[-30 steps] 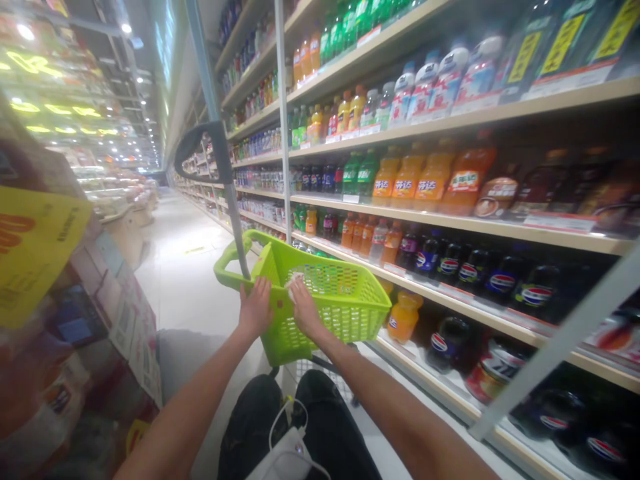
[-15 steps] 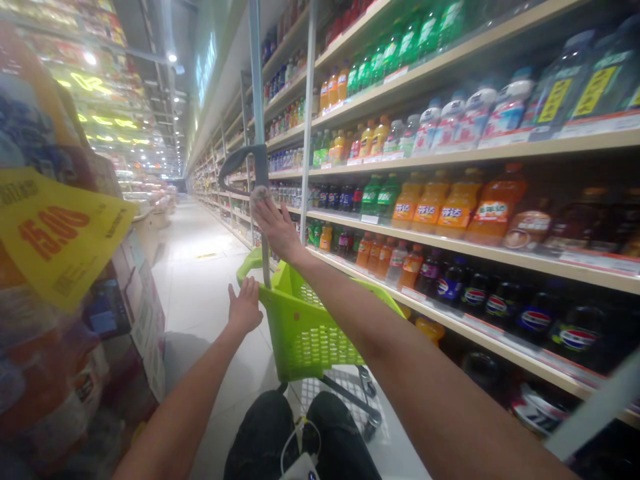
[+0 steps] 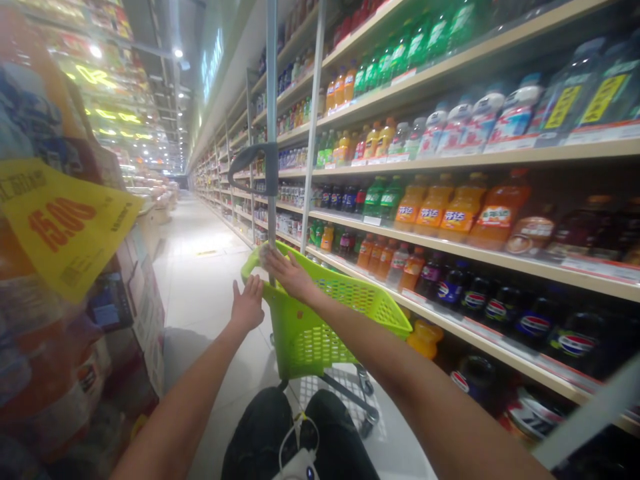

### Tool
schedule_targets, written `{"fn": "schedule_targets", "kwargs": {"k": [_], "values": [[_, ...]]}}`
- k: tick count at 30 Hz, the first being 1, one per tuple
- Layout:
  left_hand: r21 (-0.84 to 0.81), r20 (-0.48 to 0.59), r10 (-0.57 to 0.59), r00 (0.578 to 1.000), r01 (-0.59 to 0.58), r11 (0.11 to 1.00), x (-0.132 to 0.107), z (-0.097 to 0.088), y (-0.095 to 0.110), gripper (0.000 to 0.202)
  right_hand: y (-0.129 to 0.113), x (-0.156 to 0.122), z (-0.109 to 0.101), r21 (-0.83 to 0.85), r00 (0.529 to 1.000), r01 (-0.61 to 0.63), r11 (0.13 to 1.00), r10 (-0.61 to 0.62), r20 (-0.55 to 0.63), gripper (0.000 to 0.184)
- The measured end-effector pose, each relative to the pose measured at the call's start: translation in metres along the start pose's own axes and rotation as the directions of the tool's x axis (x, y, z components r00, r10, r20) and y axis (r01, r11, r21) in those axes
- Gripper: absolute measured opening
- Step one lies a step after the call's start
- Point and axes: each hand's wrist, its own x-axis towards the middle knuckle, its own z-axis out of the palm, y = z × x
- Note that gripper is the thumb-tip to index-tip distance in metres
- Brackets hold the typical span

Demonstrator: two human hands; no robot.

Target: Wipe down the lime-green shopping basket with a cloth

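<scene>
A bright green shopping trolley basket (image 3: 320, 333) stands in front of my knees, with a tall grey metal pole (image 3: 272, 80) rising at its near corner. A dark handle loop (image 3: 250, 167) is fixed partway up the pole. My left hand (image 3: 247, 305) grips the basket's left rim, fingers over the edge and thumb raised. My right hand (image 3: 290, 272) presses a pale, crumpled wipe (image 3: 266, 259) against the foot of the pole with its fingertips, just above the basket. Part of the wipe is hidden beneath the fingers.
Shelves of bottled drinks (image 3: 440, 207) run along the right side. Close on the left hangs a yellow price sign (image 3: 70, 227) before stacked goods. A tiled aisle (image 3: 195, 267) stretches ahead. A white device with a cable (image 3: 297, 463) lies near my legs, and trolley wheels (image 3: 369, 423) show below.
My right hand has slid down the pole with the wipe, from just below the handle loop to the basket's rim. My left hand stays on the rim.
</scene>
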Motion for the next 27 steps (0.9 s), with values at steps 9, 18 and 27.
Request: {"fn": "schedule_targets", "kwargs": {"k": [9,18,27], "values": [[0.009,-0.022,0.019,1.000,-0.019,1.000,0.000,0.003,0.002,0.073,-0.017,-0.019,0.026,0.080,0.972,-0.215,0.973,0.221,-0.079,0.048],[0.023,-0.056,0.032,0.998,-0.030,0.999,-0.001,0.009,0.003,0.071,-0.081,-0.103,0.111,0.149,0.958,-0.283,0.948,0.286,-0.002,0.044],[0.015,-0.041,0.038,0.998,-0.037,0.999,0.000,0.008,0.004,0.073,-0.103,-0.160,0.129,0.231,0.936,-0.346,0.909,0.318,0.150,0.044]]}}
